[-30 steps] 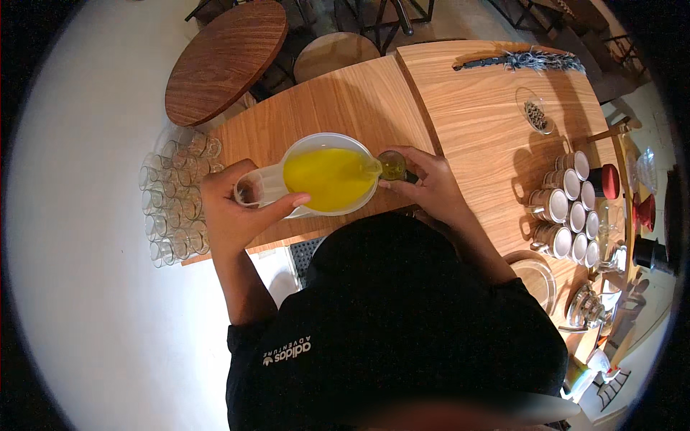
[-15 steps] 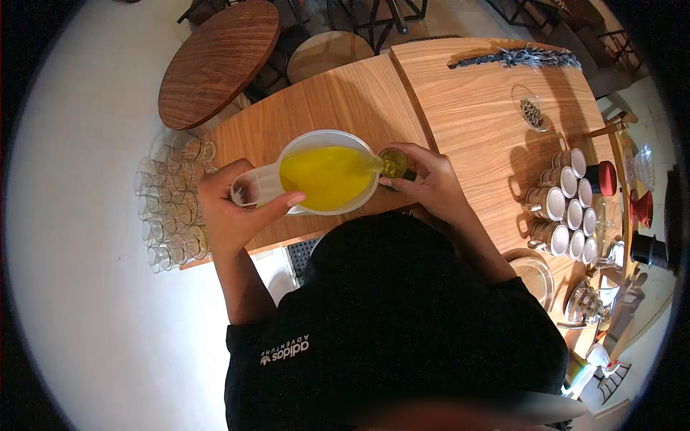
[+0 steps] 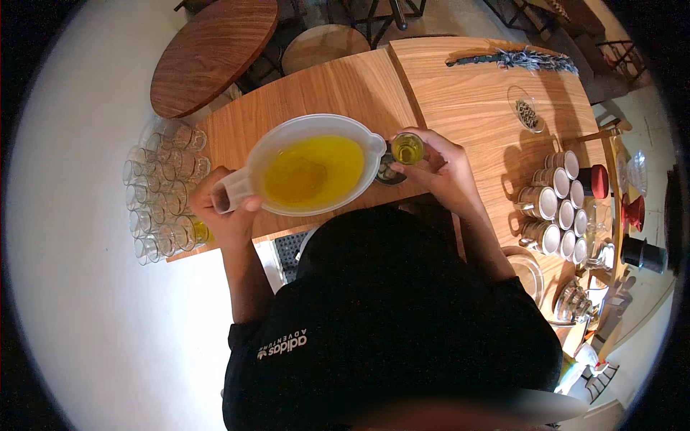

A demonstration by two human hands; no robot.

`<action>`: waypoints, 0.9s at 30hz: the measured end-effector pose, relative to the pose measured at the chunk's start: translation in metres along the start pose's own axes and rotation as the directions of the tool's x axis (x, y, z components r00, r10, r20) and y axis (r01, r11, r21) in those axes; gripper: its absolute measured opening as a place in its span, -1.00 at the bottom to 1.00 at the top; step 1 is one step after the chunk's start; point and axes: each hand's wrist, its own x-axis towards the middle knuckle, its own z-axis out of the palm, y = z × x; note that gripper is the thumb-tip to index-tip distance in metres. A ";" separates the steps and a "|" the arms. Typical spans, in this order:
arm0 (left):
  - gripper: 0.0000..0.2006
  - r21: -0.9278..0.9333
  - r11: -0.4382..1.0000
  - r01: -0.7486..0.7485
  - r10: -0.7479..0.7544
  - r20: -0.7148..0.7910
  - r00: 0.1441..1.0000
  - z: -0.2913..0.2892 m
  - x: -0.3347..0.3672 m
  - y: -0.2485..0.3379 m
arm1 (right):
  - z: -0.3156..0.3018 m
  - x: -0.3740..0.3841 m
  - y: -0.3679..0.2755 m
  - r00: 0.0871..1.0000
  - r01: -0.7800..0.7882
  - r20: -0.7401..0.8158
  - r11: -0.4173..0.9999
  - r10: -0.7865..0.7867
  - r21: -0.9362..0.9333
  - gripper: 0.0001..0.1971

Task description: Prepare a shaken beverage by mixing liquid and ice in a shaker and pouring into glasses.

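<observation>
My left hand (image 3: 226,208) is closed around the handle of a translucent white plastic jug (image 3: 295,131), above the wooden table. Yellow liquid (image 3: 323,172) lies inside the jug. Near the jug's spout, my right hand (image 3: 449,172) grips a small glass (image 3: 408,149) by its side, with yellow-green liquid in it. The spout and the glass are slightly apart, and no stream shows between them. Partly hidden beneath them is a dark round dish (image 3: 388,176), its contents too unclear to name.
Rows of drinking glasses (image 3: 162,190) stand at the table's left end, one holding yellow liquid. On the right are stacked mugs (image 3: 550,202), a glass dish of small dried bits (image 3: 528,115) and a feathery grey bunch (image 3: 532,60). A round table (image 3: 215,57) stands beyond.
The jug has tipped back and moved left, away from the small glass, and its liquid has drawn back from the spout. The glass has shifted slightly right, its top turned more into view.
</observation>
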 end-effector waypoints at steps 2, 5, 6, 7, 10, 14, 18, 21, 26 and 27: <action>-0.38 -0.025 1.000 -0.003 0.001 -0.052 0.999 -0.002 -0.003 -0.001 | -0.006 -0.001 -0.001 1.000 0.018 -0.017 0.987 -0.021 -0.158 -0.50; -0.32 -0.105 0.993 -0.051 0.027 -0.222 0.975 -0.007 -0.005 -0.002 | -0.010 -0.002 -0.008 0.999 0.020 -0.029 0.943 -0.032 -0.332 -0.51; -0.32 -0.105 0.993 -0.051 0.026 -0.225 0.974 -0.010 -0.004 -0.001 | -0.011 -0.003 -0.008 0.999 0.021 -0.026 0.942 -0.032 -0.334 -0.51; -0.32 -0.114 0.992 -0.050 0.024 -0.225 0.974 -0.014 -0.004 0.002 | -0.013 -0.002 -0.007 0.997 0.059 -0.025 0.911 -0.076 -0.408 -0.51; -0.33 -0.119 0.991 -0.054 0.024 -0.245 0.969 -0.022 -0.005 0.004 | -0.019 -0.001 -0.002 0.987 0.133 -0.004 0.843 -0.159 -0.520 -0.49; -0.36 -0.103 0.993 -0.064 0.026 -0.335 0.942 -0.020 -0.008 0.011 | -0.022 0.000 -0.002 0.984 0.169 0.062 0.780 -0.165 -0.602 -0.47; -0.38 -0.085 0.995 -0.050 0.019 -0.326 0.945 -0.030 -0.015 0.006 | -0.026 0.002 0.002 0.983 0.178 0.079 0.768 -0.165 -0.615 -0.46; -0.38 -0.073 0.997 -0.017 -0.005 -0.290 0.957 -0.031 -0.017 0.010 | -0.027 0.001 0.007 0.974 0.215 0.109 0.653 -0.199 -0.726 -0.46; -0.43 0.000 0.999 -0.053 0.050 -0.283 0.958 -0.032 -0.020 0.011 | -0.029 -0.001 0.010 0.944 0.305 0.204 0.445 -0.260 -0.842 -0.46; -0.43 -0.001 0.999 -0.054 0.052 -0.285 0.957 -0.033 -0.021 0.010 | -0.028 -0.001 0.010 0.943 0.306 0.205 0.443 -0.262 -0.843 -0.46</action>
